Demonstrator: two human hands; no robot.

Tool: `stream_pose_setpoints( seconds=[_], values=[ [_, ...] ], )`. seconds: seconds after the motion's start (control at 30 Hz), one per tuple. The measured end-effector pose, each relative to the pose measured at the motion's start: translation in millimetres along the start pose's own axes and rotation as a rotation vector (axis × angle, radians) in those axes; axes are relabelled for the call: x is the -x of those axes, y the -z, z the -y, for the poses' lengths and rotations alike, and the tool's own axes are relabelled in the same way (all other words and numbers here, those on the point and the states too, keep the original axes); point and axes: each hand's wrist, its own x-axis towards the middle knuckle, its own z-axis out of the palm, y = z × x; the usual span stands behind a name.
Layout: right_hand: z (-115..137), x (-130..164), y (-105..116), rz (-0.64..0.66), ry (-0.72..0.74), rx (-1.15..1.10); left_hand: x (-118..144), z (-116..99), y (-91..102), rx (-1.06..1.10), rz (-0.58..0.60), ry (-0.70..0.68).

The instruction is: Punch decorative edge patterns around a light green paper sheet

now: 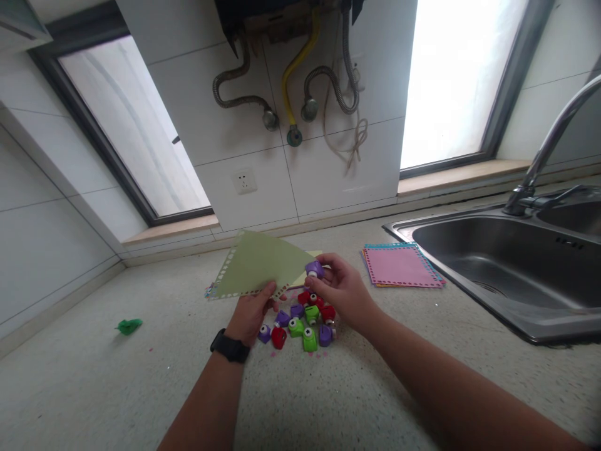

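My left hand grips the lower edge of a light green sheet of paper, thumb on top. Punched holes run along the sheet's left and lower edges. In my right hand, between thumb and fingers, is a purple craft punch, close to the sheet's right corner. Whether the punch has paper in its slot I cannot tell. Below both hands lie several more craft punches in green, red and purple, with small pink paper bits around them.
A stack of coloured paper with a punched pink sheet on top lies to the right, beside the steel sink and its faucet. Far left is a crumpled green thing. A tiled wall with hoses stands behind the counter.
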Motion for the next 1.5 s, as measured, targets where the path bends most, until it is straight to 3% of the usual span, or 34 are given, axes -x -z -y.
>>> stream_pose_setpoints(
  seconds=[0.23, 0.4, 0.67, 0.83, 1.1, 1.5],
  values=[
    [-1, 0, -3, 0.076, -0.190, 0.022, 2, -2, 0.0, -0.147, 0.054, -0.004],
    [-4, 1, -4, 0.134, -0.237, 0.042, 6, -7, -2.7, -0.241, 0.122, -0.042],
    [-19, 1, -1, 0.173, -0.350, 0.010, 12, -13, -8.8, -0.144, 0.083, 0.056],
    [-24, 2, -3, 0.157, -0.402, -0.029, 13, -12, -9.6, -0.144, 0.090, 0.018],
    [-25, 4, -7, 0.186, -0.406, -0.140, 9, -3, -2.9, -0.222, 0.156, 0.008],
    [-31, 4, -13, 0.082, -0.320, -0.190, 10, -3, -4.4, -0.158, 0.178, 0.051]
  ],
)
